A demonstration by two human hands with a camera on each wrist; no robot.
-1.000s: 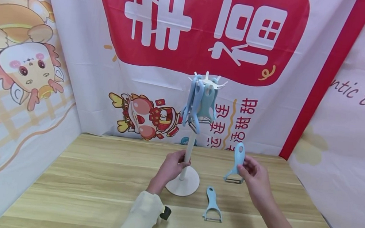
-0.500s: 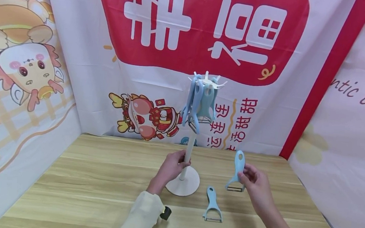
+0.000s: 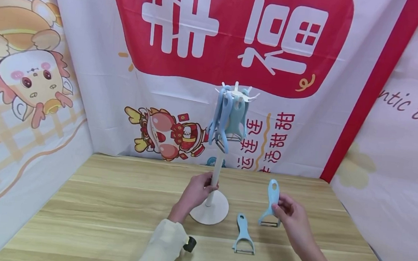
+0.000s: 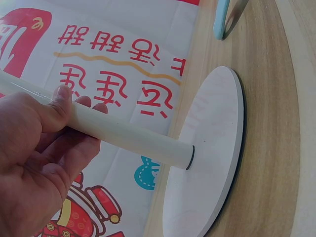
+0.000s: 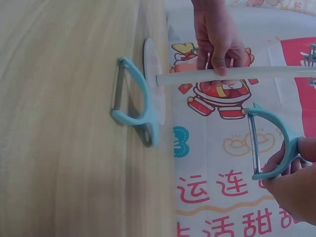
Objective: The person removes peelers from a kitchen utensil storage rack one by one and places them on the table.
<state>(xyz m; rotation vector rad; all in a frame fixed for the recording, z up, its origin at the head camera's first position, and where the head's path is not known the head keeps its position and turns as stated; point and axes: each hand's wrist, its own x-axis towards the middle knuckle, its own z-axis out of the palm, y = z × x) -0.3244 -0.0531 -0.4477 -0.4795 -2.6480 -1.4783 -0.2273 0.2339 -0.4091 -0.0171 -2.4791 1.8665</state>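
Note:
My left hand [image 3: 197, 193] grips the white pole [image 4: 126, 134] of an upright stand, a little above its round base [image 3: 216, 215]. Several blue and teal peelers [image 3: 226, 117] hang from the hooks at the top of the stand. My right hand [image 3: 294, 217] pinches the handle of a light-blue peeler [image 3: 272, 193], held above the table with its blade end down. Another light-blue peeler [image 3: 243, 234] lies on the table between the stand and my right hand, blade end toward me. In the right wrist view, the held peeler [image 5: 279, 123] shows its blade side-on.
The wooden table [image 3: 118, 206] runs back to a white and red printed cloth [image 3: 174, 102]. Printed cloth walls [image 3: 22, 150] close in the left and right sides. Hooks [image 3: 251, 96] stick outward at the stand's top.
My right hand has come down with its peeler, toward the table and slightly nearer to me. My left hand, the stand and the lying peeler have stayed in place.

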